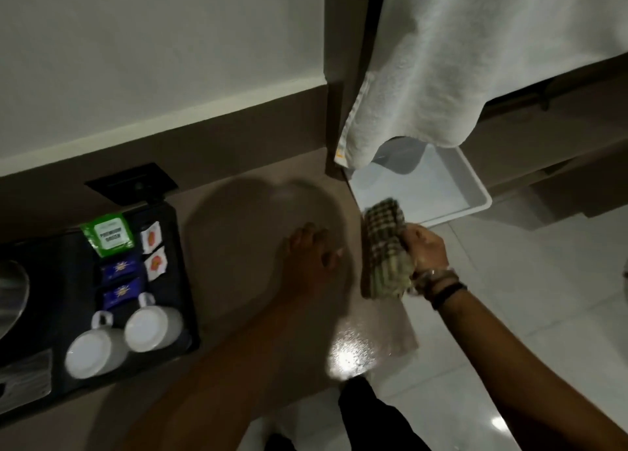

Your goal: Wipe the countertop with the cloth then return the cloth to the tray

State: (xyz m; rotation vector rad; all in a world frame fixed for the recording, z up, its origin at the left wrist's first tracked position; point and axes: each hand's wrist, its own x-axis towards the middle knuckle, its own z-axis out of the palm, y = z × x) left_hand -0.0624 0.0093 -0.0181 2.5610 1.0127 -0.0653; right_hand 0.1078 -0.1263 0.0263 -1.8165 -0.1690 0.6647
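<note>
A checked green-and-cream cloth (385, 250) hangs bunched in my right hand (426, 248), at the right end of the brown countertop (244, 212). The cloth's top edge overlaps the near rim of a white plastic tray (475, 192), which sits lower down on the floor to the right. My left hand (311, 250) rests flat on the countertop, fingers spread, just left of the cloth. A bright wet-looking glare shows on the counter's near right corner.
A black tray (74, 256) at the left holds two upturned white cups (153, 328), tea sachets and sugar packets. A white towel (475, 59) hangs above the white tray. A black wall socket (132, 182) sits behind. Pale floor tiles lie to the right.
</note>
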